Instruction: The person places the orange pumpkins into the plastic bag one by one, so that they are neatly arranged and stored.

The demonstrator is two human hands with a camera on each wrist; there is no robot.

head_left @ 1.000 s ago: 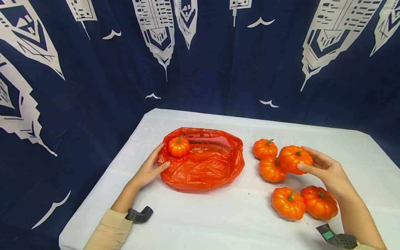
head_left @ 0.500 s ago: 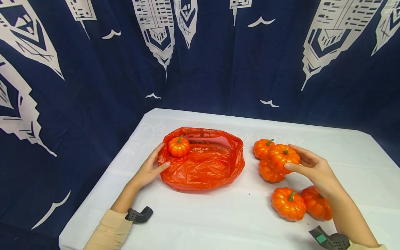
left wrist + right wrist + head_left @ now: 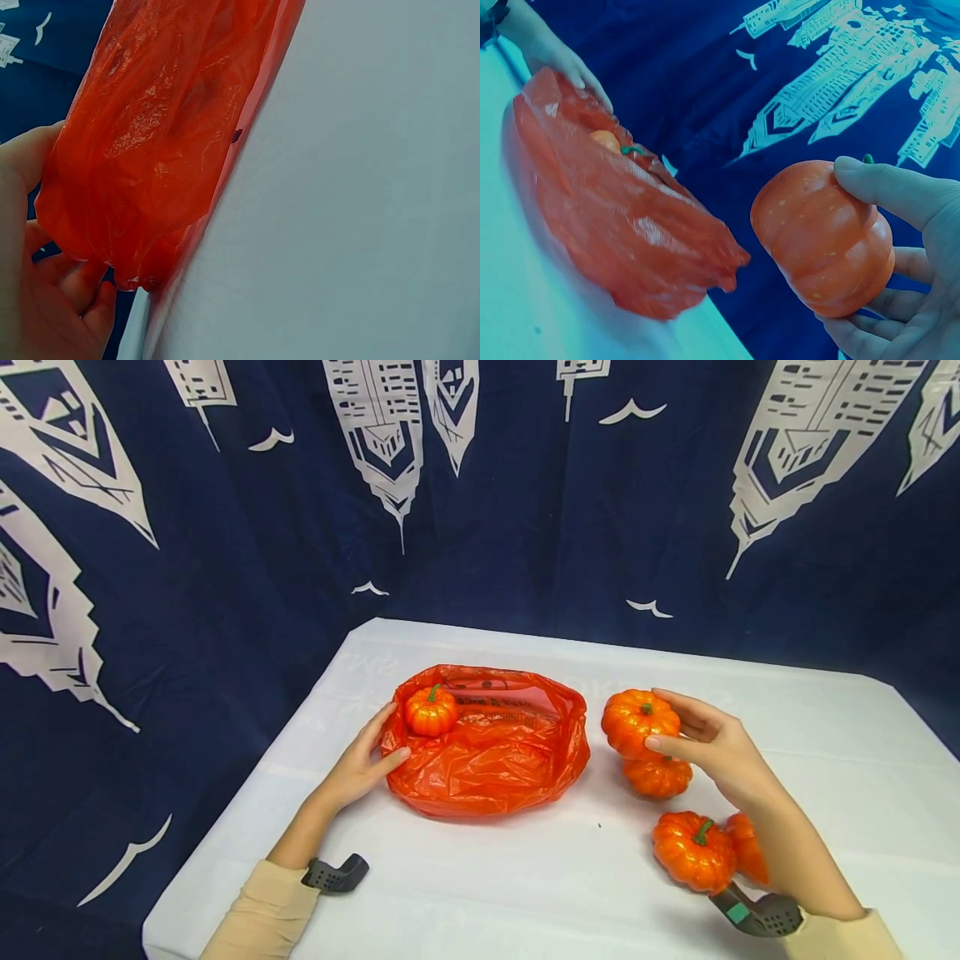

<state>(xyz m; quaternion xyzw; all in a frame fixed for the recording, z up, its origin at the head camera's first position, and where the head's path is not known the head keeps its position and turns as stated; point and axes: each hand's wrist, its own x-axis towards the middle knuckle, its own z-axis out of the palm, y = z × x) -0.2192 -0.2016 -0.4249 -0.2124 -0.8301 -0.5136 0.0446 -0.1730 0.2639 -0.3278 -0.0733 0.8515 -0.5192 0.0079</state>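
Note:
An orange-red plastic bag lies with its mouth spread wide, and one small pumpkin sits inside at its left. My left hand holds the bag's left edge, thumb on the near side and fingers behind. In the left wrist view those fingers show behind the bag's wall. Between thumb and fingers, my right hand grips an orange pumpkin, raised to the right of the bag. The right wrist view shows this pumpkin apart from the bag.
A pumpkin stands on the white table, partly covered by the held one. Two more pumpkins lie nearer: one in full view, another half behind the right forearm. A dark blue patterned cloth hangs behind the table.
My right hand has moved left with its pumpkin toward the bag, now hiding the farthest loose pumpkin. The left hand and the bag stay in place.

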